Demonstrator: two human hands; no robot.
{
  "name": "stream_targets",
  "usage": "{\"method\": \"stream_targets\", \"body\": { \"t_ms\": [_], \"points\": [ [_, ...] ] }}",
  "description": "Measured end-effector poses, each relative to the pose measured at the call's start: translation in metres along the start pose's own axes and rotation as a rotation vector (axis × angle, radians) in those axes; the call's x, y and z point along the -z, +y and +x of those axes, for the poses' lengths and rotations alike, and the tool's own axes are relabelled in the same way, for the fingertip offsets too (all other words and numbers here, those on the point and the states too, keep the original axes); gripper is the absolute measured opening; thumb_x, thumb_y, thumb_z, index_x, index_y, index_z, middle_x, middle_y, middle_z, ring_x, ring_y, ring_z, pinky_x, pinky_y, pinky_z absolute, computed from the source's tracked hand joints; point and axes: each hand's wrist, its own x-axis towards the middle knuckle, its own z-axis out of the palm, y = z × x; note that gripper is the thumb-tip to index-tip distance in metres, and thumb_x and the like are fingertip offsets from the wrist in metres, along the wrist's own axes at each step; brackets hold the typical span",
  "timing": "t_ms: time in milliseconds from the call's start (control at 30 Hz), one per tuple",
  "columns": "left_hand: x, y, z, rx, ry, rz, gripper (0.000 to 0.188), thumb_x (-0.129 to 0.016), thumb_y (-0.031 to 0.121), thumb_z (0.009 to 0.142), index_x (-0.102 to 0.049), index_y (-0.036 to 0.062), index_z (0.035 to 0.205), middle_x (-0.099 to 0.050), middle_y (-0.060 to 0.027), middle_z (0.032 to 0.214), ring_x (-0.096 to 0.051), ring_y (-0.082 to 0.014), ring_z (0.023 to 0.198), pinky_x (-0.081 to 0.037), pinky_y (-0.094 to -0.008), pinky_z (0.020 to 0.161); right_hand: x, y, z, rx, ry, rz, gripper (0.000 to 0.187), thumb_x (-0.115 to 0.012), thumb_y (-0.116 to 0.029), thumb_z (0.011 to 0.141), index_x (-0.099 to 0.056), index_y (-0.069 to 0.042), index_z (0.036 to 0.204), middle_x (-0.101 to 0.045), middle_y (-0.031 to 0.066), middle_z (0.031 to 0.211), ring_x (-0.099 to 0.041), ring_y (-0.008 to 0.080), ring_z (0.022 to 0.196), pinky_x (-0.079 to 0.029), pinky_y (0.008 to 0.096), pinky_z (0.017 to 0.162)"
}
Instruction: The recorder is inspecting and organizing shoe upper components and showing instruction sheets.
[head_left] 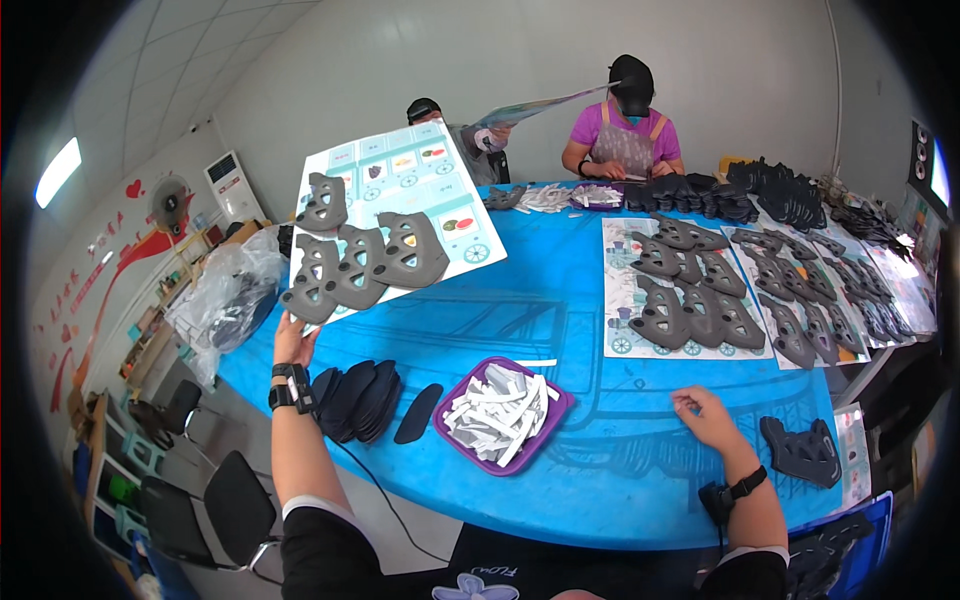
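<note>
A printed sheet (pixel 463 182) with small coloured pictures is raised and tilted at the left, above the blue table. My left hand (pixel 293 342) grips its lower left corner. Several dark grey shaped pads with cut-out holes, such as one grey pad (pixel 413 252), lie on that sheet. Over the near right of the table is my right hand (pixel 703 415), its fingers loosely bent and apart, with nothing visible in them. A purple basket (pixel 566 402) full of white and grey strips stands between my hands. Black oval pads (pixel 357 402) are stacked below my left hand, with a single black pad (pixel 418 414) beside them.
More sheets bearing grey pads (pixel 690 315) line the right side of the blue-covered table (pixel 540 330). One dark pad (pixel 800 450) lies at the near right edge. Across the table sit two people (pixel 628 140), near dark pad piles (pixel 690 195). A cable (pixel 385 492) hangs near my left side.
</note>
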Motion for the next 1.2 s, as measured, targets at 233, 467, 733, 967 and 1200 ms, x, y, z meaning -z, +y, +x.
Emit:
{"method": "stream_targets", "body": {
  "t_ms": [233, 467, 733, 967, 1200],
  "points": [
    [-0.041, 0.012, -0.03, -0.068, -0.349, -0.067, 0.039, -0.046, 0.001, 0.083, -0.038, 0.0065, 0.12, -0.057, -0.0103, 0.102, -0.062, -0.0177, 0.079, -0.054, -0.0251, 0.051, -0.006, -0.059, 0.013, -0.19, 0.064, 0.711, 0.031, -0.048, -0.021, 0.088, -0.047, -0.002, 0.113, -0.055, 0.0103, 0.105, -0.056, 0.0185, 0.087, -0.047, 0.0303, 0.08],
    [-0.184, -0.028, -0.119, 0.138, -0.519, -0.166, 0.039, -0.045, 0.0, 0.082, -0.037, 0.0082, 0.12, -0.055, -0.0101, 0.104, -0.061, -0.0183, 0.082, -0.055, -0.0269, 0.055, 0.076, -0.109, 0.026, -0.026, 0.132, 1.164, 0.058, -0.034, -0.043, 0.089, -0.036, 0.006, 0.122, -0.052, 0.0176, 0.112, -0.055, 0.0239, 0.099, -0.046, 0.0333, 0.083],
    [-0.277, -0.099, -0.171, 0.428, -0.926, -0.135, 0.051, -0.044, 0.004, 0.086, -0.024, 0.0198, 0.13, -0.045, -0.0045, 0.12, -0.052, -0.0229, 0.104, -0.055, -0.0397, 0.068, 0.147, -0.052, -0.014, -0.002, 0.414, 0.689, 0.044, -0.051, -0.003, 0.082, -0.035, 0.001, 0.122, -0.052, 0.0137, 0.109, -0.055, 0.0213, 0.095, -0.048, 0.0341, 0.078],
    [-0.279, -0.17, -0.112, 0.407, -1.001, 0.348, 0.053, -0.047, 0.009, 0.085, -0.024, 0.0144, 0.133, -0.036, -0.0074, 0.128, -0.041, -0.0235, 0.115, -0.041, -0.0399, 0.087, 0.151, 0.001, -0.038, 0.094, 0.648, 0.522, 0.042, -0.052, -0.006, 0.084, -0.036, -0.002, 0.122, -0.052, 0.01, 0.11, -0.052, 0.0169, 0.097, -0.044, 0.0292, 0.082],
    [-0.285, -0.137, -0.048, 0.403, -0.504, 0.186, 0.067, -0.055, 0.029, 0.082, -0.019, 0.008, 0.135, -0.029, -0.0135, 0.133, -0.034, -0.0297, 0.117, -0.036, -0.0449, 0.09, 0.179, 0.01, -0.067, 0.17, 0.92, 0.345, 0.039, -0.054, -0.01, 0.084, -0.04, -0.001, 0.119, -0.053, 0.0091, 0.107, -0.052, 0.0156, 0.095, -0.042, 0.0272, 0.082]
  ]
}}
